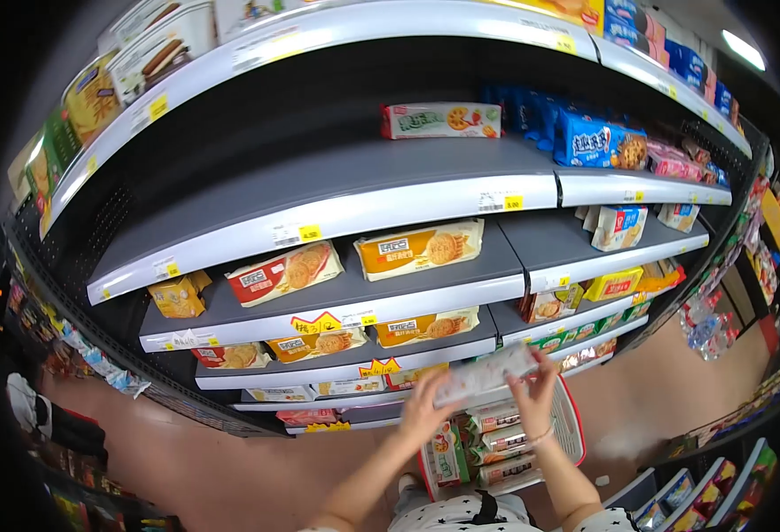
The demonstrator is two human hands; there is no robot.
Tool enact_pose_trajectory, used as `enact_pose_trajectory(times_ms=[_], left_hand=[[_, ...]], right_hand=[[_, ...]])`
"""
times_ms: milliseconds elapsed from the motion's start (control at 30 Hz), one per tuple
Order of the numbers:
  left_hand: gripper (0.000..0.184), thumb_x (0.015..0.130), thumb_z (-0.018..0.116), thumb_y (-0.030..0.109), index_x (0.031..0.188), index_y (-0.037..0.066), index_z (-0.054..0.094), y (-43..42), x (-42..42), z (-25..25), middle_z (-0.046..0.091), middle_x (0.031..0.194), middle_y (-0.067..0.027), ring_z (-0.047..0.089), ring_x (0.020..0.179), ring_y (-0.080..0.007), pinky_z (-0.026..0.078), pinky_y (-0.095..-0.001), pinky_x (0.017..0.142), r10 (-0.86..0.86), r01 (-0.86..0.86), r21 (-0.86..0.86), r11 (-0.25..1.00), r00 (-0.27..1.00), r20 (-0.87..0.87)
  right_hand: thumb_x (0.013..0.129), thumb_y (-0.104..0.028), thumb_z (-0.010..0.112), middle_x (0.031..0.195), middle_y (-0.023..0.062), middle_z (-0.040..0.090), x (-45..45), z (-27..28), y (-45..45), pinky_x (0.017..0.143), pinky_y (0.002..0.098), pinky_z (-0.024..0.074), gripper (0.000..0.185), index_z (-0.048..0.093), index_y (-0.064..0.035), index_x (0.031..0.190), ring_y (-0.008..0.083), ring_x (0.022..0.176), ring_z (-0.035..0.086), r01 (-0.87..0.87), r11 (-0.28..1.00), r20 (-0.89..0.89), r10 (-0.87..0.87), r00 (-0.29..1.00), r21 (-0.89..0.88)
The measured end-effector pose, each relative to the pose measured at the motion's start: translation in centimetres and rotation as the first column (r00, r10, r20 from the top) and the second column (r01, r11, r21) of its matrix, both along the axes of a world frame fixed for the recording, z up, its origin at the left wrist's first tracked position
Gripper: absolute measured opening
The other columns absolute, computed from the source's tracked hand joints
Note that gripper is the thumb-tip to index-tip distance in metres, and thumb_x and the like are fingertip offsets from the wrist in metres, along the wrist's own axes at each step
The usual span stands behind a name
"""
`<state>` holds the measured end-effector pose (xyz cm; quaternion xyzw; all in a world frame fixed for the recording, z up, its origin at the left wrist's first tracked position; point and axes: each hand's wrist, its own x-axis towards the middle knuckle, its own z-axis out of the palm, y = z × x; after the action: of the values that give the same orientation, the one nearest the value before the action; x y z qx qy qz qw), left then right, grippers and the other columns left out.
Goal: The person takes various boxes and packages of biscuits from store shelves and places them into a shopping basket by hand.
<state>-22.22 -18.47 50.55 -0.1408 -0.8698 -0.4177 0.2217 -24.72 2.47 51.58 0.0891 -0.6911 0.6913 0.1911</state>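
A long, pale biscuit pack (486, 376) is held level between my two hands, its print blurred. My left hand (429, 404) is closed on its left end, and my right hand (536, 388) grips the right end. Below them is a white shopping basket with a red rim (572, 401). Inside lie several biscuit packs (507, 442), and a green and white pack (447, 456) stands along the left side. The hands and the held pack cover part of the basket's far side.
One white and green biscuit pack (443, 121) sits on the wide upper shelf (319, 182), beside blue cookie packs (598, 140). Orange biscuit packs (420, 249) and a red one (285, 273) lie on the shelf below. Bottles (707, 326) stand at the right.
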Motion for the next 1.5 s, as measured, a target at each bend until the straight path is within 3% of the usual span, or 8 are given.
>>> enact_pose_trajectory(times_ms=[300, 933, 1100, 1167, 1200, 1233, 1367, 1500], left_hand=[[0.048, 0.069, 0.077, 0.021, 0.111, 0.007, 0.058, -7.0, -14.0, 30.2, 0.056, 0.112, -0.0090, 0.060, 0.099, -0.0299, 0.051, -0.0374, 0.082, -0.005, -0.097, -0.129, 0.987, 0.783, -0.622], [0.061, 0.072, 0.075, 0.033, 0.119, 0.002, 0.052, -7.5, -21.3, 29.8, 0.052, 0.120, -0.0185, 0.049, 0.113, -0.0355, 0.044, -0.0414, 0.092, 0.179, -0.302, -0.287, 0.909, 0.905, -0.387], [0.045, 0.082, 0.067, 0.017, 0.122, 0.003, 0.052, -6.4, -15.9, 27.3, 0.055, 0.119, -0.0177, 0.052, 0.108, -0.0320, 0.041, -0.0381, 0.092, 0.031, -0.351, -0.150, 0.924, 0.461, -0.887], [0.039, 0.081, 0.056, 0.002, 0.121, 0.003, 0.053, -5.6, -9.0, 19.5, 0.057, 0.119, -0.0155, 0.054, 0.108, -0.0292, 0.040, -0.0429, 0.093, -0.110, -0.069, -0.174, 0.982, 0.537, -0.837], [0.040, 0.079, 0.056, 0.002, 0.119, 0.004, 0.053, -6.2, -3.9, 11.5, 0.059, 0.115, -0.0159, 0.058, 0.103, -0.0286, 0.043, -0.0435, 0.092, 0.006, -0.025, -0.258, 0.966, 0.997, -0.072], [0.025, 0.068, 0.061, -0.002, 0.091, 0.006, 0.055, -5.1, -1.1, 6.3, 0.064, 0.098, -0.0124, 0.063, 0.087, -0.0307, 0.051, -0.0416, 0.074, -0.160, 0.121, -0.105, 0.987, 0.773, -0.614], [0.034, 0.077, 0.063, 0.004, 0.109, 0.000, 0.053, 2.0, 12.8, -11.7, 0.055, 0.114, -0.0207, 0.053, 0.110, -0.0331, 0.044, -0.0426, 0.091, -0.085, 0.064, 0.196, 0.979, 0.991, 0.104], [0.026, 0.080, 0.060, 0.009, 0.102, -0.003, 0.052, 8.6, 15.6, -16.0, 0.055, 0.107, -0.0205, 0.057, 0.101, -0.0314, 0.046, -0.0429, 0.089, 0.007, -0.427, 0.420, 0.801, 0.708, 0.706]], right_hand=[[0.083, -0.021, 0.069, 0.124, 0.0134, 0.046, -14.7, 28.3, -6.9, 0.096, 0.0306, 0.0373, 0.059, 0.039, -0.0028, 0.131, 0.0201, 0.112, 0.047, 0.179, 0.976, -0.573, -0.077, 0.816, 0.123], [0.081, -0.043, 0.062, 0.108, 0.0193, 0.057, -23.7, 26.7, -8.6, 0.090, 0.0422, 0.0399, 0.056, 0.055, 0.0027, 0.112, 0.0350, 0.101, 0.052, 0.820, 0.478, -0.673, -0.497, 0.549, 0.316], [0.081, -0.025, 0.065, 0.108, 0.0112, 0.054, -22.1, 25.2, -7.2, 0.091, 0.0417, 0.0333, 0.034, 0.056, -0.0058, 0.107, 0.0302, 0.105, 0.046, 0.845, 0.533, -0.905, -0.379, 0.191, -0.045], [0.077, -0.018, 0.069, 0.111, 0.0100, 0.054, -19.7, 21.1, -6.3, 0.090, 0.0417, 0.0324, 0.034, 0.056, -0.0086, 0.108, 0.0289, 0.105, 0.047, 0.807, 0.590, -0.960, -0.237, 0.148, -0.022], [0.073, -0.013, 0.071, 0.111, 0.0114, 0.055, -18.3, 17.1, -5.8, 0.090, 0.0422, 0.0325, 0.038, 0.056, -0.0080, 0.108, 0.0292, 0.103, 0.050, 0.768, 0.639, -0.971, -0.203, 0.127, -0.033], [0.070, -0.007, 0.071, 0.106, 0.0116, 0.057, -15.1, 13.4, -4.8, 0.087, 0.0418, 0.0339, 0.041, 0.055, -0.0071, 0.108, 0.0283, 0.101, 0.051, 0.668, 0.731, -0.951, -0.089, 0.297, 0.141], [0.073, -0.007, 0.065, 0.093, 0.0148, 0.059, -5.2, -6.3, -1.4, 0.077, 0.0417, 0.0409, 0.025, 0.055, -0.0046, 0.095, 0.0324, 0.093, 0.054, 0.001, 0.699, -0.229, 0.233, 0.945, 0.715], [0.078, -0.017, 0.066, 0.112, 0.0154, 0.055, 0.5, -21.2, -2.3, 0.093, 0.0446, 0.0389, 0.044, 0.050, -0.0029, 0.117, 0.0336, 0.106, 0.050, -0.352, 0.615, 0.209, 0.294, 0.933, 0.705]])
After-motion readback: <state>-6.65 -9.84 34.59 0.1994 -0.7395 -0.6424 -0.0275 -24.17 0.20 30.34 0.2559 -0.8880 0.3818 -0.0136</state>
